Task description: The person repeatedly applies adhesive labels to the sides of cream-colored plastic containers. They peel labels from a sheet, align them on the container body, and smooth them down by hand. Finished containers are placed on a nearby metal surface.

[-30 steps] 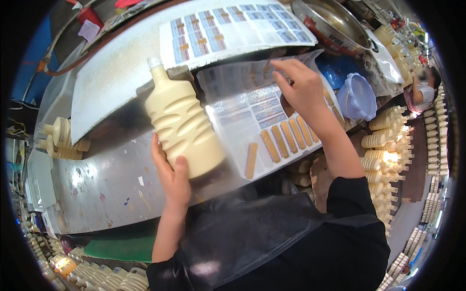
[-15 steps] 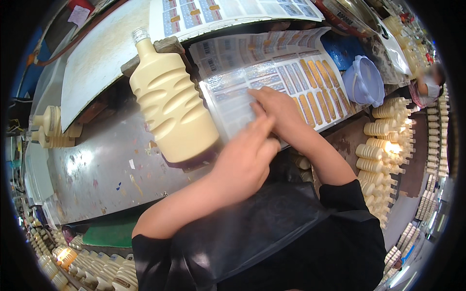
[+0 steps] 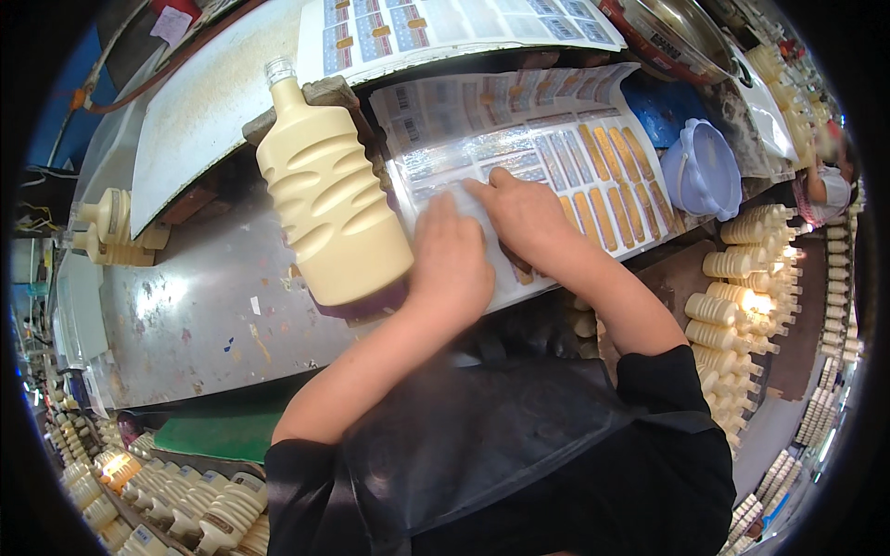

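Beside the cream ribbed bottle (image 3: 332,211) lying on the steel desk (image 3: 195,315), glossy label sheet (image 3: 538,157) partly hidden under both hands, left hand (image 3: 451,262) flat, fingers loosely spread, right hand (image 3: 524,215) pressing the sheet, fingertips obscured.

**Both hands on label sheet**

Left hand (image 3: 451,262) and right hand (image 3: 525,215) press flat on the glossy label sheet (image 3: 547,157), touching each other. Cream ribbed bottle (image 3: 329,199) lies just left on the metal table (image 3: 195,315). Lavender tub (image 3: 702,170) far right.
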`<state>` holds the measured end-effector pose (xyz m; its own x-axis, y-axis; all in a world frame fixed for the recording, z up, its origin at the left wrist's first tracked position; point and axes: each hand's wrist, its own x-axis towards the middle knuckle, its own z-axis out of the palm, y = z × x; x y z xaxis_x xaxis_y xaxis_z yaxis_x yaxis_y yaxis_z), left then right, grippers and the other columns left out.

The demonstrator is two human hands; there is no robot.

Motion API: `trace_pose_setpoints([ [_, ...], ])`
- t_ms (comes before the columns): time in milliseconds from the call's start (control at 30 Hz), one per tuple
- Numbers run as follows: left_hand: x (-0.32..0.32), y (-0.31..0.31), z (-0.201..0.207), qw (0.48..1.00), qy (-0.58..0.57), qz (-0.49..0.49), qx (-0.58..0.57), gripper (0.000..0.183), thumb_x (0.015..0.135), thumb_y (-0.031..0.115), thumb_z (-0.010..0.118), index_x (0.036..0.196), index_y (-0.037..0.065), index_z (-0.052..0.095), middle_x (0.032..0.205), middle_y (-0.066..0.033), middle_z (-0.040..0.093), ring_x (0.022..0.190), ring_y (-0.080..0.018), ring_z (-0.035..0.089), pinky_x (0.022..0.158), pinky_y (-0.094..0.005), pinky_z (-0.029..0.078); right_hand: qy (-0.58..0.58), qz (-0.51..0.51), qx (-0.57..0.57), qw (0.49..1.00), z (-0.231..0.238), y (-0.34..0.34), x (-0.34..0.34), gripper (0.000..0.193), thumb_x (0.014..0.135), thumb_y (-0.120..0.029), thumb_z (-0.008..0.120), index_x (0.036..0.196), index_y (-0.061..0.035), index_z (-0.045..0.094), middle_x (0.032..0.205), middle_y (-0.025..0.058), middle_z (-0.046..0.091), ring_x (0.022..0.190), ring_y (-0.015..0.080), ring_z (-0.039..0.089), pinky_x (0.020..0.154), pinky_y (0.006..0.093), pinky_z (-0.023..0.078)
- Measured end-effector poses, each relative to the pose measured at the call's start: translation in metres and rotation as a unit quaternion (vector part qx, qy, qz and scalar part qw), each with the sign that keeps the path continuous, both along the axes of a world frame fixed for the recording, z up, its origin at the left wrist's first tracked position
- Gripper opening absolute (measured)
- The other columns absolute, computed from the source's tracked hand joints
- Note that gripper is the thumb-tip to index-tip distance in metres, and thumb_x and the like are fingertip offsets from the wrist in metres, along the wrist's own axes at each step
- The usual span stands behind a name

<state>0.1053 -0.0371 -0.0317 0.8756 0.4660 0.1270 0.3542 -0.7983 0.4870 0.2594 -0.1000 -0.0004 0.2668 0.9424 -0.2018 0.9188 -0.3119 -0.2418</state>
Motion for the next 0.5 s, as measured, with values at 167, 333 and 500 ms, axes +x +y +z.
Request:
trace_pose_setpoints([
  [167,0.000,0.002,0.002,1.000,-0.014,0.000,-0.020,0.023,0.082,0.001,0.061,0.103,-0.007,0.054,0.146,-0.0422,0.046,0.140,-0.0558,0.043,0.121,-0.0585,0.030,0.047,-0.023,0.121,0.991,-0.008,0.011,0.011,0.037,0.087,-0.016,0.069,0.124,-0.0103,0.071,0.104,0.0170,0.066,0.093,0.0371,0.069,0.080,0.0460,0.056],
  [333,-0.003,0.000,0.010,0.997,-0.054,0.024,-0.052,0.023,0.081,-0.003,0.061,0.103,-0.004,0.055,0.140,-0.0373,0.051,0.133,-0.0539,0.048,0.114,-0.0571,0.039,0.071,-0.016,0.146,0.987,-0.023,0.026,0.017,0.021,0.092,-0.025,0.065,0.103,-0.0101,0.076,0.100,0.0143,0.068,0.094,0.0376,0.069,0.083,0.0459,0.056],
  [500,-0.018,-0.006,0.035,0.977,-0.135,-0.024,-0.163,0.027,0.077,-0.007,0.061,0.103,0.001,0.057,0.134,-0.0297,0.057,0.128,-0.0488,0.053,0.106,-0.0545,0.045,0.064,-0.030,0.192,0.979,-0.026,0.031,0.016,0.009,0.083,-0.013,0.074,0.088,-0.0051,0.074,0.095,0.0087,0.069,0.084,0.0281,0.069,0.075,0.0387,0.055],
])
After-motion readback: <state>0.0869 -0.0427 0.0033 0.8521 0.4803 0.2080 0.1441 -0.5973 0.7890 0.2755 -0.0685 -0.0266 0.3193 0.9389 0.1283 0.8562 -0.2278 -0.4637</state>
